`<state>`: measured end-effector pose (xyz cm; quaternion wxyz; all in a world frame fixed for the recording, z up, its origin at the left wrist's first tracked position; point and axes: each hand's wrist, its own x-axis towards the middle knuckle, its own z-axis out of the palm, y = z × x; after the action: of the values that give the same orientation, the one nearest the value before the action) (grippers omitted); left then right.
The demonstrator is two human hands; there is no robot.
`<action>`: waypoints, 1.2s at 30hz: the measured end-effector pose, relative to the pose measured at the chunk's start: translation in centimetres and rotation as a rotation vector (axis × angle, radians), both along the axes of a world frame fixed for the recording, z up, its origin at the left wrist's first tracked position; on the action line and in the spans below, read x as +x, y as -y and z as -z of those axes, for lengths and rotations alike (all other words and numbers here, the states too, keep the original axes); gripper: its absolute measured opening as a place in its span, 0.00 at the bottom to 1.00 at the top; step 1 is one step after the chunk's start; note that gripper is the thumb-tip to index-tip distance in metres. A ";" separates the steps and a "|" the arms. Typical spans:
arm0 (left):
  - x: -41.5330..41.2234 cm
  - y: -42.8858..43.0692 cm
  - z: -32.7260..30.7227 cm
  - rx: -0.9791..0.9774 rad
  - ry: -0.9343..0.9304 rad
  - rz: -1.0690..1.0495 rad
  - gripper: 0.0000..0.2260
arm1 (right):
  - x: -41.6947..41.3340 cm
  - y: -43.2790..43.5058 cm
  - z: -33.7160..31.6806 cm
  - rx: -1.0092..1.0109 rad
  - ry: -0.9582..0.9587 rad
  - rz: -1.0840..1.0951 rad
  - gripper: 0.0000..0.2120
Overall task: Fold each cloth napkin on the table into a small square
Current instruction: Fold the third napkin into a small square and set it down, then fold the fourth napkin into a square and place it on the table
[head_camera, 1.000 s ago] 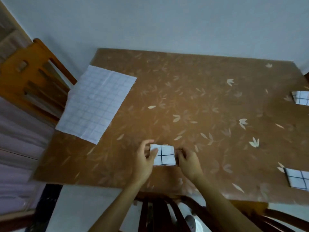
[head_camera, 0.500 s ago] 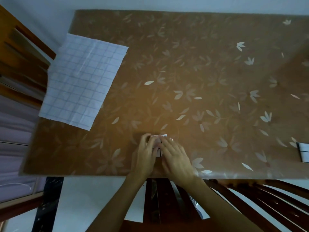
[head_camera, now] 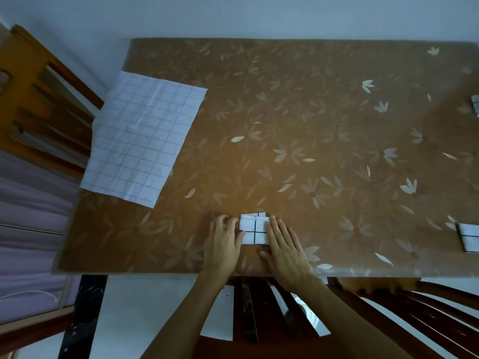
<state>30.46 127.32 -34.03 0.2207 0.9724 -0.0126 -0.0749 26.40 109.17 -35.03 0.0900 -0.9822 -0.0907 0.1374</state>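
A white napkin with a dark grid, folded into a small square [head_camera: 252, 229], lies near the table's front edge. My left hand [head_camera: 223, 242] rests flat on the table against the square's left side, thumb on its lower left corner. My right hand [head_camera: 283, 246] lies flat, fingers straight, pressing the square's right edge. A large unfolded grid napkin [head_camera: 143, 137] lies spread at the table's left edge. Two more folded napkins sit at the right: a nearer folded napkin [head_camera: 469, 235] and a far folded napkin [head_camera: 475, 104], cut off by the frame.
The brown table [head_camera: 311, 125] carries a leaf pattern under a clear cover. A wooden chair [head_camera: 39, 99] stands at the left beside the unfolded napkin. Another chair's dark slats [head_camera: 272, 312] show below the table's front edge, under my forearms.
My hands, which covered the folded square half a second ago, have slid apart to its two sides, so its top shows again. The view has tilted back up.
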 end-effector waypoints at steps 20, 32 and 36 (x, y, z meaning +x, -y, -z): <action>-10.5 -4.7 -11.1 -0.008 0.059 0.043 0.11 | -8.9 -3.7 -12.6 0.327 0.161 0.011 0.17; -19.1 -15.1 -14.9 -0.059 0.125 -0.060 0.07 | -14.7 -11.7 -16.6 0.427 0.192 -0.077 0.12; -19.2 -20.0 -15.1 -0.075 0.120 -0.136 0.07 | -13.7 -15.9 -17.1 0.432 0.192 -0.110 0.13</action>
<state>11.30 147.35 -18.92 0.2602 0.9648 0.0377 -0.0009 12.66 125.07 -17.95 0.2814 -0.9423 -0.1797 0.0255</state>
